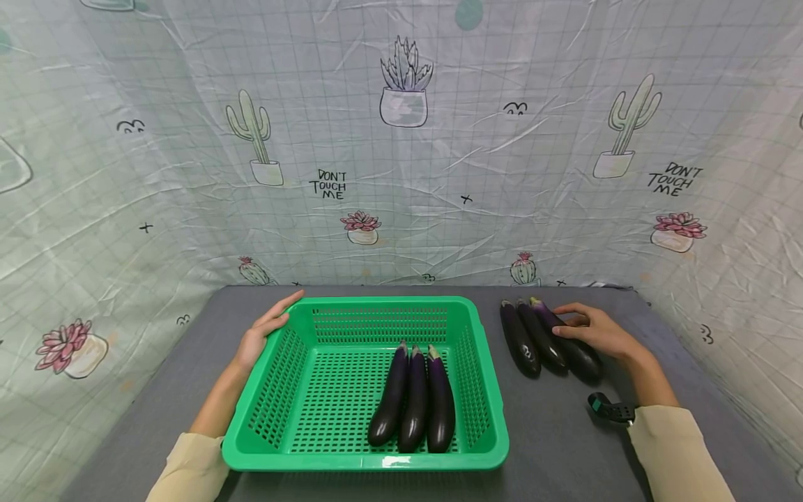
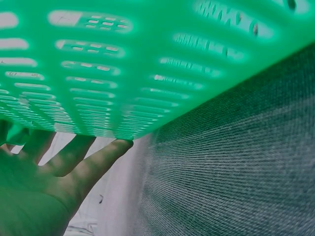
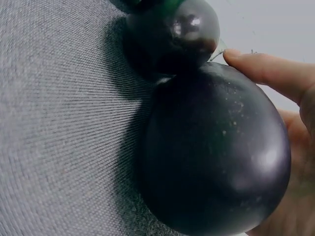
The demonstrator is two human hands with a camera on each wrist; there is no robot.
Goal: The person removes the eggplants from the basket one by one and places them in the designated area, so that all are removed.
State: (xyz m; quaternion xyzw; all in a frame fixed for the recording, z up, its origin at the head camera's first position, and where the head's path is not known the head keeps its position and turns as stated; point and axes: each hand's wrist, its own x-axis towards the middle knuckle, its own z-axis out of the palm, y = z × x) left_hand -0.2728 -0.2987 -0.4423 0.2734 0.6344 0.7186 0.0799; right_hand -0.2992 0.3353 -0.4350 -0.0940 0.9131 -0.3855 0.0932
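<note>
A green perforated plastic basket (image 1: 301, 461) holds three long dark purple eggplants lying side by side, the middle eggplant (image 1: 414, 404) among them. At its left rim is my left hand (image 1: 254, 341); in the left wrist view the spread, straight fingers (image 2: 101, 164) reach along the outer wall. Three more eggplants lie right of the basket, stems toward the back. Over the rightmost eggplant (image 1: 580, 359) my right hand (image 1: 596, 331) bends, thumb and fingers about its sides. In the right wrist view, that eggplant's round end (image 3: 216, 152) hides part of the hand.
The other two loose eggplants, the left one (image 1: 521, 341) and the middle one (image 1: 544, 341), lie close beside the gripped one. A grey cloth (image 1: 546, 446) covers the table. Behind it hangs a wrinkled curtain (image 1: 464, 160) with cactus prints.
</note>
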